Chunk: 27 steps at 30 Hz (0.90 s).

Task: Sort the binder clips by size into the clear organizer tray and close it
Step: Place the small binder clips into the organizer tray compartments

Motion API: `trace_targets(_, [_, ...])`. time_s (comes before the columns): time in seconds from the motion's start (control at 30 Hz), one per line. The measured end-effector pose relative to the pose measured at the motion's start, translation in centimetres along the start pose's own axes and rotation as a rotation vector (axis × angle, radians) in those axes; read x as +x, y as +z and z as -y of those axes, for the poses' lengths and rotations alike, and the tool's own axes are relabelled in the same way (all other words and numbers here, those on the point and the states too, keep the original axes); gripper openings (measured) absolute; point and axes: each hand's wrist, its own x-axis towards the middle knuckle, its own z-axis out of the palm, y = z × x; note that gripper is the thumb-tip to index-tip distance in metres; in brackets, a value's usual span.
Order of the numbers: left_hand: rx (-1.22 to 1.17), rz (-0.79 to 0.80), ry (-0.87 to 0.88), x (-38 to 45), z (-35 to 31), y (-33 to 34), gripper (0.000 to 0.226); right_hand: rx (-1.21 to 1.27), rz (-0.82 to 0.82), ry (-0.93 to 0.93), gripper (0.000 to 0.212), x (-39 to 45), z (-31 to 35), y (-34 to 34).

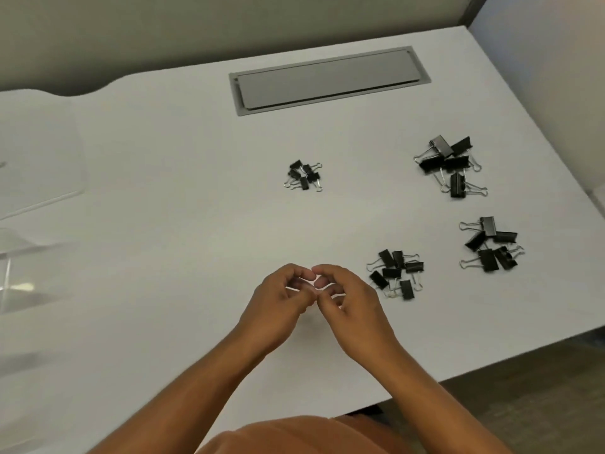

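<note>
Four piles of black binder clips lie on the white table. The smallest clips (304,176) are in the middle, a slightly larger pile (396,273) is near my right hand, a medium pile (491,244) lies to the right, and the largest clips (448,165) are at the far right. The clear organizer tray (39,165) is at the left edge, faint and partly out of view. My left hand (278,303) and my right hand (350,306) meet fingertip to fingertip over the table's front, their fingers loosely curled. No clip shows in either hand.
A grey recessed cable hatch (327,81) is set into the table at the back. The table's front edge (458,365) runs diagonally at the lower right, with the floor beyond it. A wall rises at the right.
</note>
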Motion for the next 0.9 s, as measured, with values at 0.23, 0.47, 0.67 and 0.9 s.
trace_targets(0.23, [0.159,-0.25,0.146,5.6,-2.0,0.9,0.024,-0.116,-0.033,-0.108,0.039,7.1,-0.7,-3.0])
trace_targets(0.47, [0.608,-0.472,0.417,15.2,-3.8,-0.9,0.047,-0.314,-0.158,-0.326,0.039,18.2,1.2,-3.7])
trace_targets(0.67, [0.822,-0.509,0.456,18.9,-3.3,-1.3,0.043,-0.474,-0.079,-0.357,0.035,21.5,0.1,-2.4])
trace_targets(0.9, [0.67,-0.564,0.476,18.1,-1.4,-0.8,0.012,-0.419,-0.138,-0.386,0.008,20.6,-1.5,-2.7])
